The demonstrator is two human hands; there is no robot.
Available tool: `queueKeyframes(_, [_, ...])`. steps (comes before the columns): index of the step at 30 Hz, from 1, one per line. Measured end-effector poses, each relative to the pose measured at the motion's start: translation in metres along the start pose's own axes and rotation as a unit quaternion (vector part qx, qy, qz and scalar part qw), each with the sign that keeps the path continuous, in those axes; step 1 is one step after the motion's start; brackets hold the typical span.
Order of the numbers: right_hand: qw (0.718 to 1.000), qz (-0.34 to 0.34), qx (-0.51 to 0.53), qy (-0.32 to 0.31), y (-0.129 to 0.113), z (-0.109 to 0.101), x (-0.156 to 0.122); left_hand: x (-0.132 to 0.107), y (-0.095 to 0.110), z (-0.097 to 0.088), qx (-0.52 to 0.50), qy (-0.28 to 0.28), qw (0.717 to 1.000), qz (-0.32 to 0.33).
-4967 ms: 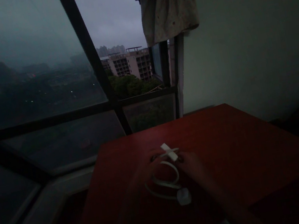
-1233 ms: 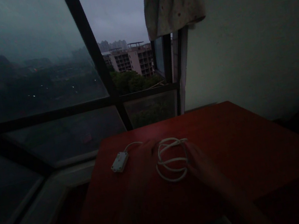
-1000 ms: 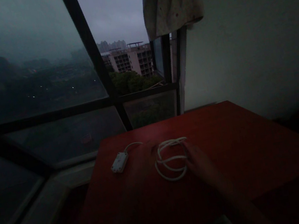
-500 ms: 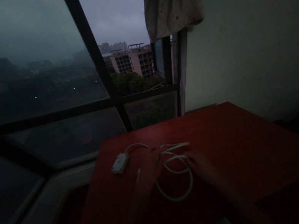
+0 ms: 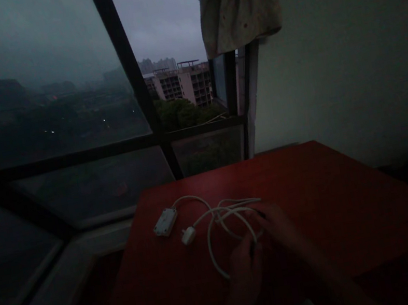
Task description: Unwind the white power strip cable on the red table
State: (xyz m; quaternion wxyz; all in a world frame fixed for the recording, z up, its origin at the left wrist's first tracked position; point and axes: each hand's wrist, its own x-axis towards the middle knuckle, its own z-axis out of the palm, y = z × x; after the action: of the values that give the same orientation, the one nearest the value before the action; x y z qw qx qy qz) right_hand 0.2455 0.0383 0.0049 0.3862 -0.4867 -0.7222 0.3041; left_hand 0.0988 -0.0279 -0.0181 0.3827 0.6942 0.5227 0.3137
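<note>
A white power strip [image 5: 166, 222] lies at the left of the red-brown table, its white cord [image 5: 211, 246] looped loosely to the right. The cord's plug [image 5: 188, 235] rests on the tabletop close to the strip. My left hand [image 5: 246, 265] is closed on the cord at the near right side of the loops. Farther back and to the right, my right hand [image 5: 273, 220] pinches another stretch of the same cord. Dim light hides much of the fingers.
The red-brown table [image 5: 333, 193] reaches toward the pale wall [image 5: 332, 72] on the right. Dark-framed windows [image 5: 82, 157] stand behind and left of it. A patterned cloth [image 5: 239, 7] hangs at the window's upper right.
My left hand has moved right and nearer to me, from the left of the loops to their near right side. The plug now shows fully. My right hand has barely shifted.
</note>
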Motion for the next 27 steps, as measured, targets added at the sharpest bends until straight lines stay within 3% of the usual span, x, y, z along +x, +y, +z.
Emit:
queueKeyframes(5, [0.991, 0.07, 0.011, 0.114, 0.025, -0.005, 0.023, -0.027, 0.006, -0.038, 0.046, -0.165, 0.984, 0.057])
queueKeyframes(9, [0.989, 0.066, 0.007, 0.13, 0.033, -0.011, 0.034, -0.042, -0.012, -0.072, 0.15, -0.184, 0.97, 0.062])
queueKeyframes(14, [0.984, 0.083, 0.009, 0.157, 0.036, -0.014, 0.034, -0.049, -0.043, -0.108, 0.357, -0.193, 0.914, 0.005])
queueKeyframes(18, [0.982, 0.094, 0.018, 0.161, 0.034, -0.011, 0.03, -0.056, -0.052, -0.129, 0.371, -0.146, 0.914, -0.07])
queueKeyframes(21, [0.986, 0.096, 0.036, 0.134, 0.026, -0.005, 0.023, -0.053, -0.051, -0.122, 0.315, -0.127, 0.938, -0.067])
queueKeyframes(27, [0.985, 0.099, 0.106, 0.093, 0.008, 0.007, 0.011, -0.005, -0.038, -0.062, 0.083, 0.011, 0.994, -0.07])
